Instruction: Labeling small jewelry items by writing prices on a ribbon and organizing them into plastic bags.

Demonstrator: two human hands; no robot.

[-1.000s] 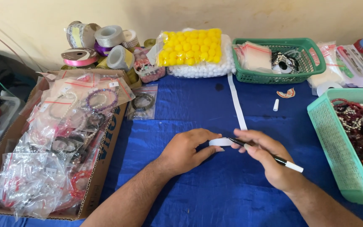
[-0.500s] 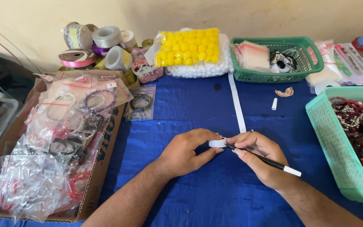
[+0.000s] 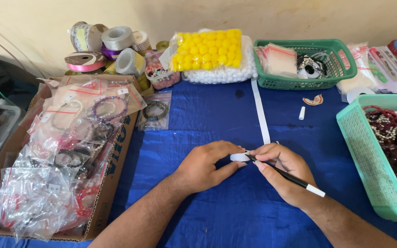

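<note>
Rolling the near end of a white ribbon strip (image 3: 259,110) between pinching fingertips: left hand (image 3: 205,166) pinches the curl, right hand (image 3: 285,173) grips a black pen (image 3: 286,175) closed-fingered; since a second ago, the pen tip has moved in against the curl, the hands closer
</note>
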